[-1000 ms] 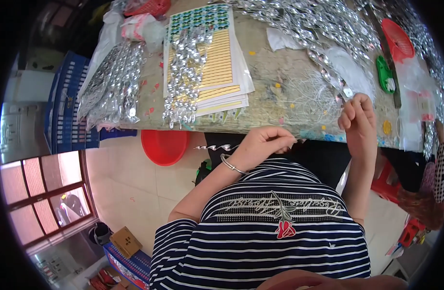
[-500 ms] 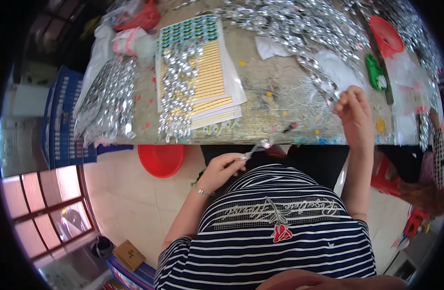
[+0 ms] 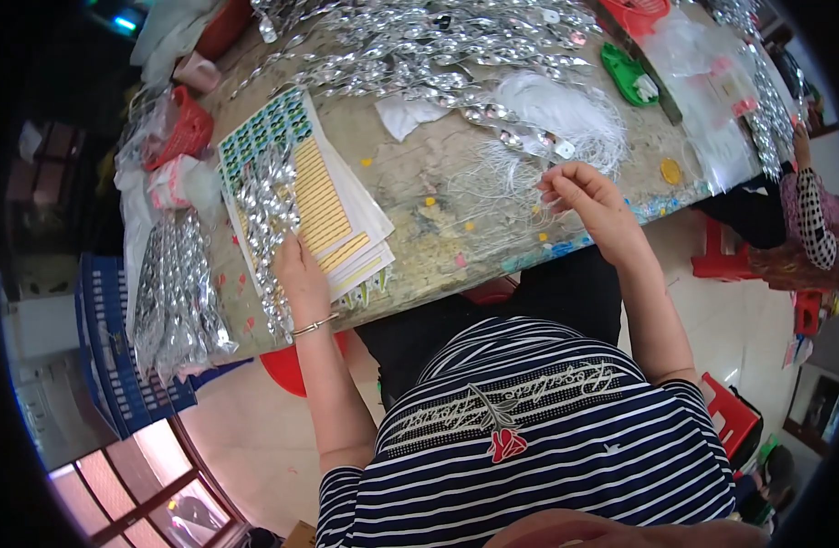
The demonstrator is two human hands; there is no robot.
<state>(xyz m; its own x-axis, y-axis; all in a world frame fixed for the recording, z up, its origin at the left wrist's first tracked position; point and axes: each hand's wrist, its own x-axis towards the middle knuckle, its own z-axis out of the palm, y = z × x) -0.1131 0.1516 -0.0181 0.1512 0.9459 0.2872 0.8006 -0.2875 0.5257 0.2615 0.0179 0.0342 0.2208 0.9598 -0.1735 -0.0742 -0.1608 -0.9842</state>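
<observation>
My left hand [image 3: 303,279] lies over a pile of twisted silver foil strands [image 3: 266,187] on printed paper sheets [image 3: 333,205]. Its fingers are drawn together at the pile's edge, with the fingertips against the strands. At the right, my right hand [image 3: 591,203] pinches thumb to forefinger beside a heap of fine white threads [image 3: 566,100]. What lies in that pinch is too small to make out. Close above its fingertips, one silver strand [image 3: 520,139] ends in a pale round tag [image 3: 564,147].
More silver strands [image 3: 419,46] spread over the table's far side. A bagged bundle [image 3: 178,292] lies at the left edge, near a red basket [image 3: 187,128]. A green dish [image 3: 625,73] and clear plastic bags [image 3: 702,91] are at right. Another person's arm [image 3: 807,201] shows far right.
My left hand has risen from my lap to the strand pile on the sheets. My right hand has shifted left, near the threads. The whole view has turned and shifted.
</observation>
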